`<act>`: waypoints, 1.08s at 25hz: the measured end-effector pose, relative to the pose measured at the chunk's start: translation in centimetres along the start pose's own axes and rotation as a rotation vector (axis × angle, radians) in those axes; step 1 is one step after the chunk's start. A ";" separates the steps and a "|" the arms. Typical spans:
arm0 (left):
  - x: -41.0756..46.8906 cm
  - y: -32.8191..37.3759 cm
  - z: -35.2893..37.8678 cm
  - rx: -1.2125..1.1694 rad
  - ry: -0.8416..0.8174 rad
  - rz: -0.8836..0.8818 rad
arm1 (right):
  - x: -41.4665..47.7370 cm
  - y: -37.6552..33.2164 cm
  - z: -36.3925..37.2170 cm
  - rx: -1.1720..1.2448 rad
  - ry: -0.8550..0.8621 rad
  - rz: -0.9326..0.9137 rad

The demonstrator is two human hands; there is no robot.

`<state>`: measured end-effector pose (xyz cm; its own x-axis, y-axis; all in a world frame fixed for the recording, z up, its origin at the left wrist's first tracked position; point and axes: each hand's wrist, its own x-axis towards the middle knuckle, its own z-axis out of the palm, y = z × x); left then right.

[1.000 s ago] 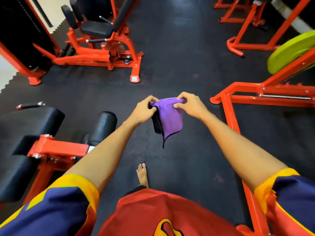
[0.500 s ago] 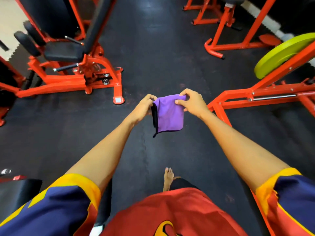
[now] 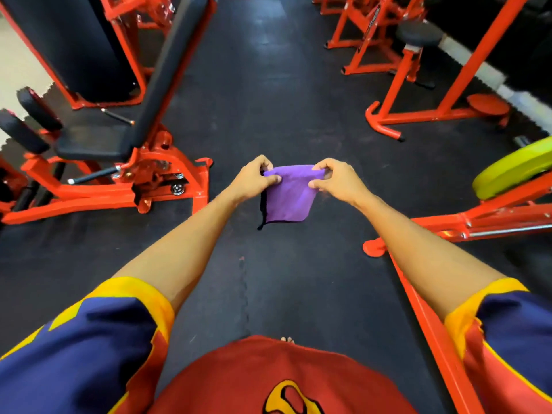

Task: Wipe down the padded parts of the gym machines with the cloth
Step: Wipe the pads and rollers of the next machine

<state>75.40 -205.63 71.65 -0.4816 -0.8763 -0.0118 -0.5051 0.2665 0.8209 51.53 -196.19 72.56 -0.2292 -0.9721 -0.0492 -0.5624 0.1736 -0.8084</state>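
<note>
Purple microfibre cloth with dark edging (image 3: pixel 288 195) hung folded in the air between both hands, above the black rubber floor (image 3: pixel 268 85) and well apart from every machine. The left hand (image 3: pixel 254 182) pinched its upper left corner between thumb and curled fingers. The right hand (image 3: pixel 337 182) pinched the upper right corner the same way, so the top edge ran fairly taut and the lower part drooped, its dark hem trailing at the lower left.

The step looked like squaring the cloth into a pad before any wiping. To do it well, the corners would need to meet evenly and a clean face should end up outward. The folded pad should also be flat enough to sit under one palm (a bunched cloth would skip over the vinyl instead of sweeping it). One hand could then take it whole.

The nearest padding lay to the left, on the orange steel machine frame (image 3: pixel 89 195). It carried a flat black padded seat (image 3: pixel 92 143), a long tilted black backrest (image 3: pixel 170 70) and black roller pads (image 3: pixel 35 109). Long overlapping strokes from the backrest down to the seat would probably suit.
</note>
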 end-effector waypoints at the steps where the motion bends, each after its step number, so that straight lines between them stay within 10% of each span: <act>1: 2.3 0.0 -0.6 0.023 -0.001 0.008 | 2.4 -0.2 -0.7 -0.022 -0.006 -0.027; 27: 75.6 7.8 -17.2 0.162 -0.073 0.275 | 69.1 -7.3 -19.0 0.076 0.217 -0.046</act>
<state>47.38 -276.71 87.03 -0.6626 -0.7334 0.1520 -0.4534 0.5544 0.6979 24.73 -261.69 86.22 -0.3746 -0.9207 0.1096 -0.5170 0.1093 -0.8490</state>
